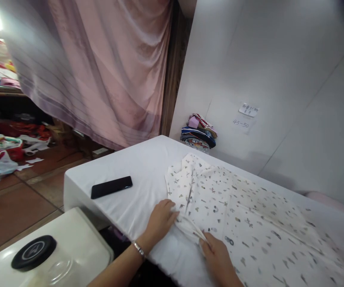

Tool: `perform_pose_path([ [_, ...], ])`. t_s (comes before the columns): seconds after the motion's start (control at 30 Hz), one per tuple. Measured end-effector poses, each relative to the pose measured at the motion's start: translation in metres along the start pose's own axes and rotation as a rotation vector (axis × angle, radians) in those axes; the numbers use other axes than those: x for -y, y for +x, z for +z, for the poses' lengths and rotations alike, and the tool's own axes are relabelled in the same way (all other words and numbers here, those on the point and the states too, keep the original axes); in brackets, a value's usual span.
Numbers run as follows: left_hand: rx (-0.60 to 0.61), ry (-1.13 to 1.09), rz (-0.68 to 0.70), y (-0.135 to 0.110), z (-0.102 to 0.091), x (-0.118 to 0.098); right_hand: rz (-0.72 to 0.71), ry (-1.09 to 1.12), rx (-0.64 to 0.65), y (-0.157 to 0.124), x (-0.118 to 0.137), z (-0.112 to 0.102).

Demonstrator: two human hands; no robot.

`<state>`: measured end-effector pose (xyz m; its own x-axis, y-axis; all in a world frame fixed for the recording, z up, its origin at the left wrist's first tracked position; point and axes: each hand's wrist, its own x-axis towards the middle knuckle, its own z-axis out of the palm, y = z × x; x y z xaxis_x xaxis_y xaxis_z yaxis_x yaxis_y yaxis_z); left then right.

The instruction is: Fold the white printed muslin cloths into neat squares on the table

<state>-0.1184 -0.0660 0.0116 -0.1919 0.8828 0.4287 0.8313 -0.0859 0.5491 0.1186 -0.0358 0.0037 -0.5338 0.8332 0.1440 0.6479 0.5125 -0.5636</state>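
A white cloth with small dark printed figures (216,195) is spread over the right part of a white-covered table (148,159). It looks like a garment or sheet; I cannot tell which. My left hand (162,217), with a metal bracelet at the wrist, is closed on the cloth's near left edge. Farther right, my right hand (218,253) pinches the same edge between thumb and fingers. Between the two hands a plain, gathered strip of the edge runs in folds.
A black phone (112,187) lies at the table's left end. Below it stands a white surface (79,235) with a round black lid (34,252). Folded clothes (198,133) are stacked by the wall. A pink curtain (114,67) hangs behind; bags and scraps litter the floor at left.
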Motion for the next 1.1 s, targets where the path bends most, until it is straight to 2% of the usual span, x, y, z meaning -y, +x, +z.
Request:
perform_pose_path([
  [0.1, -0.001, 0.040, -0.228, 0.019, -0.006, 0.018, 0.010, -0.007, -0.020, -0.001, -0.002, 0.002],
  [0.23, 0.080, 0.052, -0.531, 0.060, -0.009, 0.035, -0.075, -0.070, -0.127, -0.006, -0.006, 0.011],
  [0.4, 0.130, -0.028, -0.653, 0.108, 0.000, 0.046, -0.228, -0.124, -0.229, -0.013, -0.013, 0.021],
  [0.53, 0.097, -0.005, -0.688, 0.127, 0.008, 0.049, -0.241, -0.150, -0.227, -0.015, -0.017, 0.024],
  [0.63, 0.041, 0.000, -0.656, 0.133, 0.009, 0.046, -0.234, -0.137, -0.212, -0.015, -0.019, 0.025],
  [0.73, -0.001, 0.000, -0.557, 0.135, 0.012, 0.033, -0.223, -0.124, -0.223, -0.014, -0.017, 0.024],
  [0.87, 0.036, -0.022, -0.368, 0.134, 0.023, 0.012, -0.213, -0.123, -0.222, -0.015, -0.012, 0.020],
  [0.93, 0.034, -0.024, -0.323, 0.133, 0.026, 0.008, -0.209, -0.118, -0.207, -0.015, -0.010, 0.018],
  [1.03, -0.039, 0.077, -0.385, 0.132, 0.024, 0.018, -0.201, -0.109, -0.195, -0.016, -0.009, 0.017],
  [1.1, -0.033, 0.156, -0.475, 0.131, 0.021, 0.031, -0.202, -0.100, -0.185, -0.016, -0.010, 0.017],
])
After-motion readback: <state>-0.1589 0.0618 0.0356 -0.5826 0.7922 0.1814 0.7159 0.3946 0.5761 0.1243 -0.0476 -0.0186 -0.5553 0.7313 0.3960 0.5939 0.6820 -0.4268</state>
